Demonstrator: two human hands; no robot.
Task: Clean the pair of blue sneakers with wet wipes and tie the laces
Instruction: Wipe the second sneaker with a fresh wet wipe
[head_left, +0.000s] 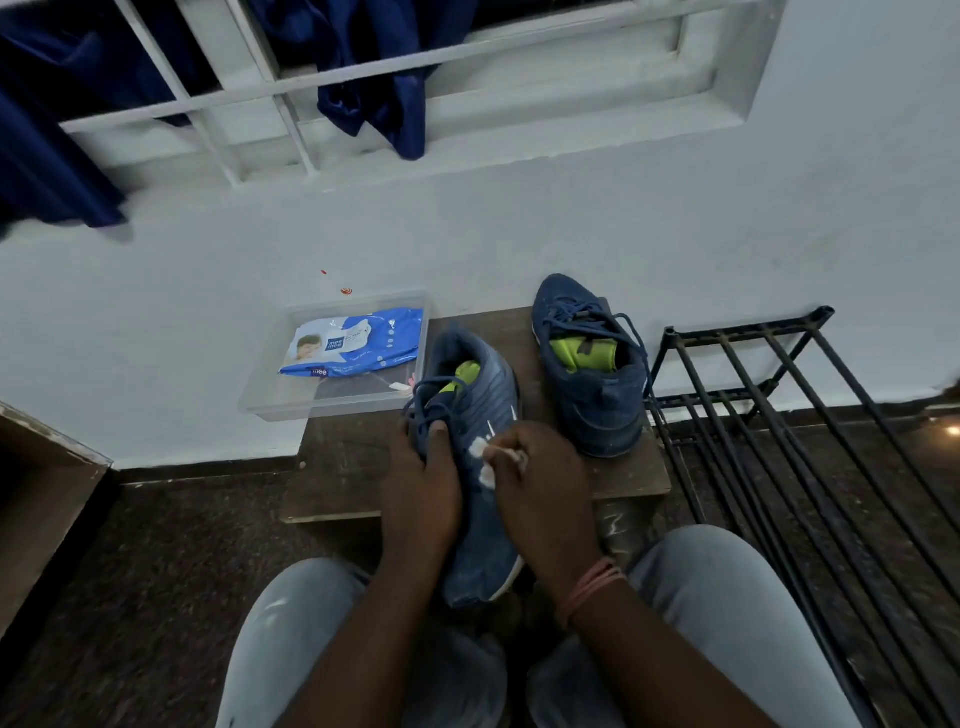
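Blue sneaker, held: tilted on its side over the near edge of a low wooden stool, toe toward the person, white sole rim showing at the near right, laces loose, green lining visible inside.
Left hand: fingers wrapped over the lace side of this shoe, thumb on the upper.
Right hand: fingers curled, pinching a crumpled white wet wipe against the shoe's side panel; a pinkish thread band sits on the wrist.
Second blue sneaker: upright on the far right part of the stool, heel toward the person, laces untied, close to the stool's right edge.
Clear plastic tray: far left, overhanging the stool's left edge, set against the white wall; just beside the held shoe's heel end.
Wet wipes pack: blue and white, lying flat in the tray.
Black metal shoe rack: directly right of the stool, its bars running near to far, leaving a narrow gap beside the second sneaker.
Wooden panel: far left, well apart from the stool, dark speckled floor open between.
Knees in light grey trousers: near edge, either side of the held shoe.
Dark blue curtain: draped over white window bars above.
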